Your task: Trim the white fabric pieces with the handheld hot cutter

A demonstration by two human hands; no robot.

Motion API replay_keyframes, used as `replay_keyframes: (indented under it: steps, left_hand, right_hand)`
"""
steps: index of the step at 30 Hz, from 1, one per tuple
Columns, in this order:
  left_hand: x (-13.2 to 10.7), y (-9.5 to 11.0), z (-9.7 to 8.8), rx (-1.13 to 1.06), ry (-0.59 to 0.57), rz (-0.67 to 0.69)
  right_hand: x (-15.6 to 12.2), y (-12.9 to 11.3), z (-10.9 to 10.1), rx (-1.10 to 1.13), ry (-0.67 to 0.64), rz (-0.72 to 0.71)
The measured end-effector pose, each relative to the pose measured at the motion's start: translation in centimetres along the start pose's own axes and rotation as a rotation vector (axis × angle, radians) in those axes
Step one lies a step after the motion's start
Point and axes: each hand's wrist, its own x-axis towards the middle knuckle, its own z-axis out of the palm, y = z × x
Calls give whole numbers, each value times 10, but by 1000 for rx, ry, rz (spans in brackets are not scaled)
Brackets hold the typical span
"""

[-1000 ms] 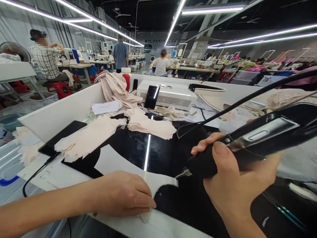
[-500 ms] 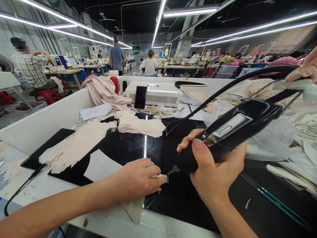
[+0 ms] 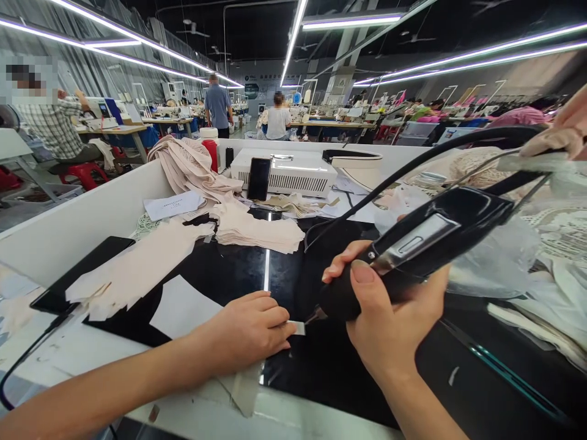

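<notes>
1 stout black handheld tool with a silver metal side panel [image 3: 426, 235] slants down from the upper right. Our right hand [image 3: 389, 318] grips its dark rounded nose, fingers wrapped around and thumb along the top. Its thin metal tip [image 3: 316, 315] points left, just beside a narrow pale end [image 3: 299, 328] of what appears to be the flat white piece with a curved edge [image 3: 181, 308]. That piece lies on a glossy black board [image 3: 220, 269], partly covered by our left hand [image 3: 257, 327]. The left fingers are together and slightly bent over it; we cannot tell whether they pinch or only press, nor whether the tip touches.

To work well here, we judge it best to hold the white piece flat close to its end, with our fingertips clear of the metal, and the right wrist steady. A thick black cable [image 3: 413, 166] arches over the board towards 1 stack of pale pink cloth pieces [image 3: 259, 233]; we want slack in it, so it cannot tug. At the right edge, another person's hand [image 3: 568, 128] is near the tool's rear, so we should avoid wide swings.
</notes>
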Motion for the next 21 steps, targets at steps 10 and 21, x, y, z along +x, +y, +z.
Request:
replay_keyframes:
  steps: [10,21]
  left_hand:
    - [-2,1,4,-7,70,2]
    - [-2,1,4,-49,31,-10]
  right_hand:
    - [-2,1,0,-8,-7,9]
    - [-4,3,1,-12,-18,-18]
